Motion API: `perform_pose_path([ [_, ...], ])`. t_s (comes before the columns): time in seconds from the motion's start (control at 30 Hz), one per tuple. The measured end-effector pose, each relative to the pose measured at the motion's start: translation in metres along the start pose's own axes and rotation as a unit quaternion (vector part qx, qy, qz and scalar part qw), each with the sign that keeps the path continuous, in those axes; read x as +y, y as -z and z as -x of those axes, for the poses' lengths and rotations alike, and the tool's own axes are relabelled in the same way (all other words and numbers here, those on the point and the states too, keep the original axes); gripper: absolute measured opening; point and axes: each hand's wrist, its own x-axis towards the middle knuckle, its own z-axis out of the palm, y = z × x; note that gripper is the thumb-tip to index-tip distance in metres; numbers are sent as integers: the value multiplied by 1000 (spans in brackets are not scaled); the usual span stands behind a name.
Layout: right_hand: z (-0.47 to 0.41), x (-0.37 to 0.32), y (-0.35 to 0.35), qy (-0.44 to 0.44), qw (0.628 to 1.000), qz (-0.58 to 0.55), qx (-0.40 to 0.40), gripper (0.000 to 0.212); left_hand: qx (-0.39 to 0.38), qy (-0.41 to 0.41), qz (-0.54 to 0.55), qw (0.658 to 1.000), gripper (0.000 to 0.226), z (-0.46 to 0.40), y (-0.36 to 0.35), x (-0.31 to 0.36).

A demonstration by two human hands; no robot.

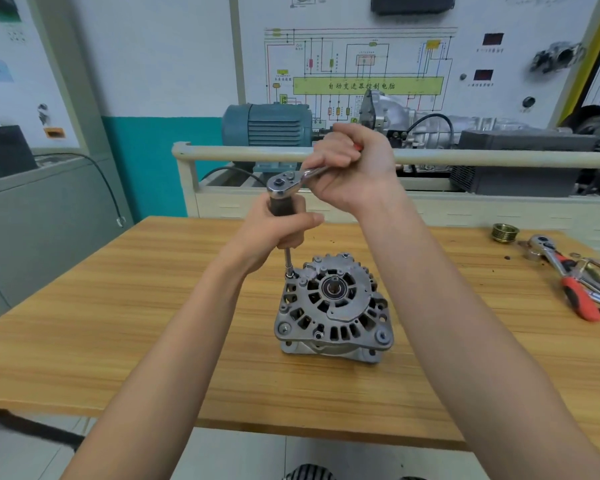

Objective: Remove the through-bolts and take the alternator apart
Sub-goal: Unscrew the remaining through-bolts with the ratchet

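Alternator sits on the wooden bench, centre, pulley-side face up, bearing and shaft end visible in the middle.

My right hand is fisted round the ratchet wrench handle, knuckles up, wrist bent, forearm coming in from lower right and rising steeply over the alternator. A bit of the red grip shows past my fingers. Ratchet head points left, roughly level.

My left hand is under the ratchet head, fingers wrapped round the dark sleeve of the extension bar, thumb lying across the front and pointing right. Forearm comes up from lower left. Both hands closed tight on the tool, nothing loose.

Extension runs straight down from my left fist, near vertical. Socket at its tip sits on a through-bolt at the housing's far left edge; the bolt head itself is covered by the socket.

Far right of the bench: a brass-coloured pulley, then a second ratchet with a red handle lying among loose sockets and bits, well apart from the alternator.
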Motion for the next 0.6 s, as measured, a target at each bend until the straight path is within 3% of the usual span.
perform_pose_path([
  [0.17, 26, 33, 7, 203, 979, 24, -27, 51, 168, 20, -11, 986, 42, -3, -11, -3],
  [0.27, 44, 67, 13, 332, 938, 64, -75, 43, 274, 12, -11, 961, 27, -4, -20, -4],
  [0.37, 47, 80, 18, 405, 902, 111, -99, 32, 317, -6, -14, 948, 17, -4, -28, -7],
  [0.47, 38, 57, 13, 316, 941, 83, -88, 47, 283, -34, -32, 958, 21, -2, -21, -10],
  [0.6, 12, 14, -1, 105, 993, -34, -45, 52, 52, -67, -23, 996, 26, 1, 0, -8],
])
